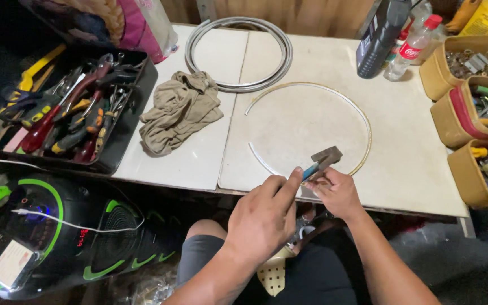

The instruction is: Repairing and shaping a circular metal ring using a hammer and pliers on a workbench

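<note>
Together, left hand (264, 217) and right hand (337, 192) grip closed around a blue-handled hammer (322, 160) over the wire ring (362, 121).

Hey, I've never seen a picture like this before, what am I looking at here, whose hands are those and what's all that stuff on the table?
There is one picture, taken by a camera worn on a person's head, looking down at that person's own two bare hands. No machine is involved.

The left hand grips a small hammer by its blue handle, head raised just above the table edge. The right hand rests at the near edge of the white table, on or beside a thin metal ring that lies flat and is open on its left side; the exact contact is hidden.

Also on the table: a crumpled tan rag, a coil of grey tubing, a dark bottle and a clear plastic bottle. A black tray of hand tools sits at the left, and yellow bins of metal parts at the right.
</note>
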